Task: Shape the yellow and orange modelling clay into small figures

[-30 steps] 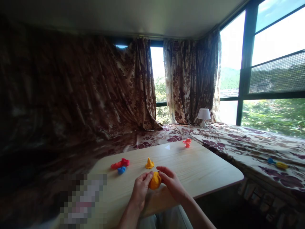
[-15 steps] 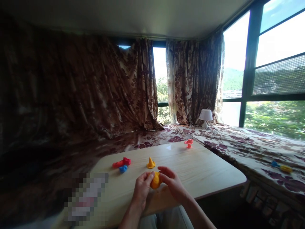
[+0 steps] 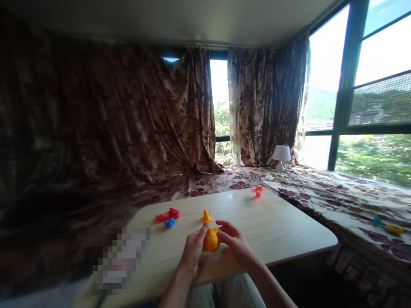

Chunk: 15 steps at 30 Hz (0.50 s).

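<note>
Between my two hands is a rounded yellow-orange lump of modelling clay [image 3: 211, 240], held above the near part of the table. My left hand [image 3: 192, 247] grips its left side, the thumb lying along the upper edge. On the right side, my right hand [image 3: 236, 244] presses the lump with its thumb, while the other fingers curve behind it. Just beyond stands a small yellow cone-shaped clay piece [image 3: 206, 216] with a wider base. Further left lie a red clay piece [image 3: 167, 214] and a blue clay lump [image 3: 169, 223].
The pale wooden table [image 3: 272, 226] has rounded corners. Near its far edge stands a coral-pink object [image 3: 257, 191]. A pixelated patch [image 3: 123, 261] covers something at the left. A white lamp [image 3: 281, 156] and a blue-and-yellow object [image 3: 388, 226] sit on the flowered cloth [image 3: 317, 192].
The view has turned slightly, so things sit a little further right. My left thumb has shifted up the lump's edge, and more of the yellow clay shows. Both hands keep hold of it.
</note>
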Motion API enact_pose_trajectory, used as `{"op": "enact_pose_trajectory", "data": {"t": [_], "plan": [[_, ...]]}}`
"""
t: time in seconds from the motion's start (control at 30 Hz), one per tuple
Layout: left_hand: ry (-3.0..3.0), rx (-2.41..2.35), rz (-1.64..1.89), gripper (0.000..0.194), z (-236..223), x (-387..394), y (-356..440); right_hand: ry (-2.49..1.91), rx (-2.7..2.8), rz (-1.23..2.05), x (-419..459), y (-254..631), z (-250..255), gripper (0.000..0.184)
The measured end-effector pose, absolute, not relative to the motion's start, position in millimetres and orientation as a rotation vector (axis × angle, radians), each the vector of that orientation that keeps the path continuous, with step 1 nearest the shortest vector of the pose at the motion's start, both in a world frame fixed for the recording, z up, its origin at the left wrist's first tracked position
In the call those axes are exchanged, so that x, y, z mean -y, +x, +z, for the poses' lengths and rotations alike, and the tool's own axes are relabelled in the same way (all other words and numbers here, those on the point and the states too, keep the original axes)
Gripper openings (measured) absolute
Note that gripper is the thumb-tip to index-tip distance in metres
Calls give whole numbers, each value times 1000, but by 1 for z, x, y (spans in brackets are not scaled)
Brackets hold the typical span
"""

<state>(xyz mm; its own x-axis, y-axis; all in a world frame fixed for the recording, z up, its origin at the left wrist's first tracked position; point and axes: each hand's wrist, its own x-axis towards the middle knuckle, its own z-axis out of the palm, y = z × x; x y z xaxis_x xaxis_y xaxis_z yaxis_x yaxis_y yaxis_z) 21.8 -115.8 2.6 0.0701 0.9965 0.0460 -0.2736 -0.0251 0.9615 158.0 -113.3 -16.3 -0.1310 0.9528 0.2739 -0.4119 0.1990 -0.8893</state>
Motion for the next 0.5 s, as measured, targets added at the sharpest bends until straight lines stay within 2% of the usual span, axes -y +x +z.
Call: {"op": "enact_pose_trajectory", "data": {"t": [0.13,0.33,0.5], "plan": [[1075,-929,1243,31,2,116,20,-645,1134,1315,112,159,-17,35],[1020,-859,1343,31,3,117,23,-642,1132,1333,111,160,-19,34],[1125,-909,1231,32,11,120,19,-637,1148,1351,112,161,-19,35]]}}
